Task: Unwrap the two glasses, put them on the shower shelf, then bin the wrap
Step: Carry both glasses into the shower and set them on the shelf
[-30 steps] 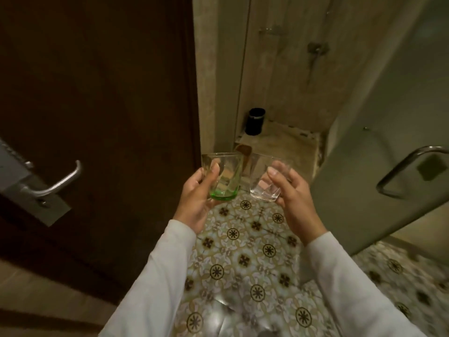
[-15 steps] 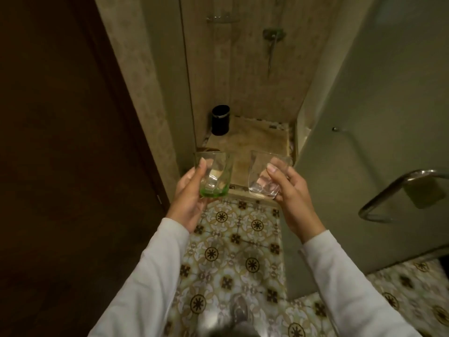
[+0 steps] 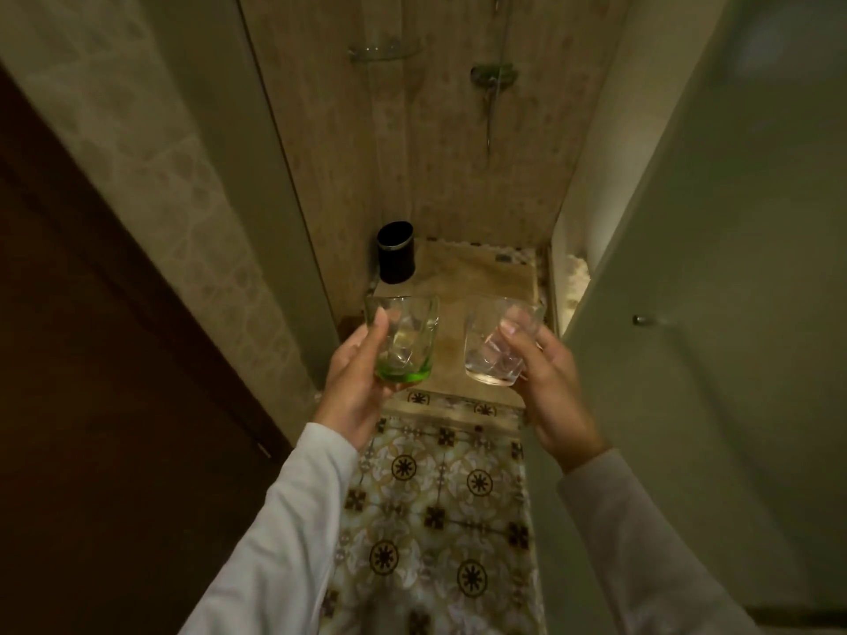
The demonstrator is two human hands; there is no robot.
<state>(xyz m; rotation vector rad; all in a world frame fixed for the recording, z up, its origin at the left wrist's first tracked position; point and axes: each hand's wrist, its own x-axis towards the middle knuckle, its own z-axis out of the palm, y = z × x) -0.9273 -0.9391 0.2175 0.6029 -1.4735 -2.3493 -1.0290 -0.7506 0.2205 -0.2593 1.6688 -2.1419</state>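
Observation:
My left hand (image 3: 355,387) grips a green-based glass (image 3: 405,341), held upright in front of me. A clear glass (image 3: 492,346) sits in my right hand (image 3: 552,391), with the fingers wrapped round its far side. Both glasses are bare, and no wrap is in view. High on the back wall of the shower hangs a glass corner shelf (image 3: 385,52), well above and beyond both hands. A black bin (image 3: 395,254) stands on the shower floor at the back left.
The open glass shower door (image 3: 715,313) fills the right side, with a small knob (image 3: 639,320). A dark wooden door (image 3: 91,405) lines the left. The shower mixer and hose (image 3: 494,80) hang on the back wall. Patterned floor tiles (image 3: 440,520) lead to the shower step.
The view has moved forward and turned toward the shower stall, so the shelf and bin are nearer and more central. Both hands still hold their glasses, carried forward.

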